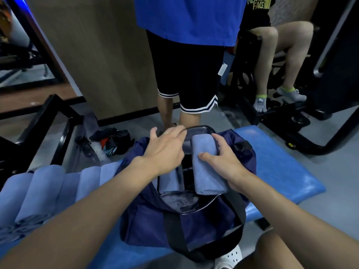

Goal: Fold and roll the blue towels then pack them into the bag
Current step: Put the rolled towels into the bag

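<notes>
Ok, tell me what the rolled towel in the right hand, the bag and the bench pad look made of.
Rolled towel: soft matte cloth, likely microfibre or terry; fuzzy surface, no shine. Bag: thin navy synthetic, probably nylon; it slumps and creases. Bench pad: smooth blue vinyl-like cover; faint sheen.

looks like a gym: blue padded bench (281,171), black steel machine frame (314,147), someone in socks (291,49) sitting on a machine, a person in basketball shorts (186,74), water bottle (85,147) on the floor
</notes>
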